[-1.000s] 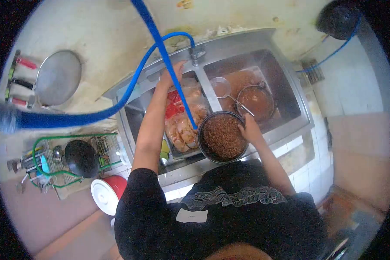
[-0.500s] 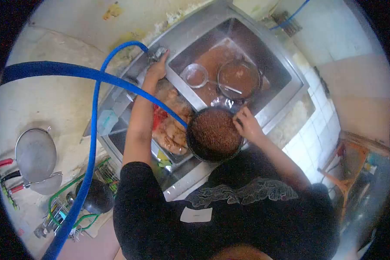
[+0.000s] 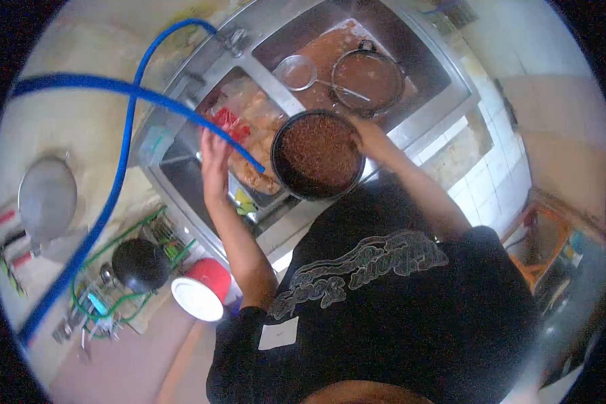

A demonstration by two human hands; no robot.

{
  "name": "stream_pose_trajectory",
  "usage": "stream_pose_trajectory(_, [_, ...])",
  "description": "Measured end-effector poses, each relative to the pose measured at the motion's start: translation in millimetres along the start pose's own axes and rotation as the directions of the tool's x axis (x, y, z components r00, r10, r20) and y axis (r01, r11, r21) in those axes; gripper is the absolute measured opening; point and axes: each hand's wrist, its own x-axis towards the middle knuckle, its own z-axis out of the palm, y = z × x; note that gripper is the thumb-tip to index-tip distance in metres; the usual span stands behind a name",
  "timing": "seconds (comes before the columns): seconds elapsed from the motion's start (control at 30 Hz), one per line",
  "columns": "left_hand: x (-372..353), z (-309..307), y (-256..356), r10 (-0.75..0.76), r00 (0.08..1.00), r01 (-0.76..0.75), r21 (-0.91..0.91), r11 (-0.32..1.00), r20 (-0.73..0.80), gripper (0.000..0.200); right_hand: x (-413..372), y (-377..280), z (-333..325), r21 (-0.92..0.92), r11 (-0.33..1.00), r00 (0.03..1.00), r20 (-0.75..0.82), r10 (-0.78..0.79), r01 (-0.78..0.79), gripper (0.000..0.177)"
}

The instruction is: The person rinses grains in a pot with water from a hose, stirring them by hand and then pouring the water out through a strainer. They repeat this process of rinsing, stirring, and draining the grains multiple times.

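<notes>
A round dark pot (image 3: 318, 155) full of small reddish-brown grains sits at the sink's front edge, over the divider. My right hand (image 3: 365, 138) grips its right rim. My left hand (image 3: 215, 158) is raised left of the pot, fingers stretched out, beside the blue hose (image 3: 175, 111). The hose's free end hangs just left of the pot. Under it, the left basin holds plastic bags of brownish food (image 3: 252, 178) and a red packet (image 3: 229, 124). In the right basin, a strainer (image 3: 296, 72) and another pot (image 3: 367, 81) stand in brown water.
A metal faucet (image 3: 234, 42) with the hose attached stands at the sink's back edge. Lower left are a green rack (image 3: 108, 311) with a black wok (image 3: 140, 264), and a red bucket (image 3: 211, 277) with a white top. Strainers (image 3: 47, 198) hang on the left wall.
My left hand has come down from the faucet to beside the hose. The view has shifted, bringing the red bucket into sight. The hose end now hangs left of the pot.
</notes>
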Motion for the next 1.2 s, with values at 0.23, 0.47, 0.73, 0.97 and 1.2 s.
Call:
stream_pose_trajectory(0.23, [-7,-15,-5,0.081,0.997,-0.059,0.772,0.632,0.01,0.031,47,9,-10,-0.24,0.953,0.982,0.094,-0.165,0.183,0.054])
stream_pose_trajectory(0.47, [-45,-12,8,0.288,0.933,-0.146,0.504,0.851,-0.215,0.026,34,6,-6,-0.214,0.964,0.987,0.052,-0.15,0.158,0.05])
stream_pose_trajectory(0.73, [-100,-14,22,0.411,0.872,-0.192,0.585,0.788,-0.267,0.028,30,12,-3,-0.164,0.965,0.978,-0.007,-0.21,0.206,0.049])
stream_pose_trajectory(0.97, [-126,7,25,0.462,0.867,-0.32,0.504,0.802,-0.184,0.027,17,23,6,-0.189,0.968,0.986,0.018,-0.168,0.168,0.07])
stream_pose_trajectory(1.2, [-94,21,-6,0.567,0.779,-0.399,0.486,0.777,-0.268,0.028,5,12,-5,-0.147,0.985,0.993,0.088,-0.082,0.094,0.066])
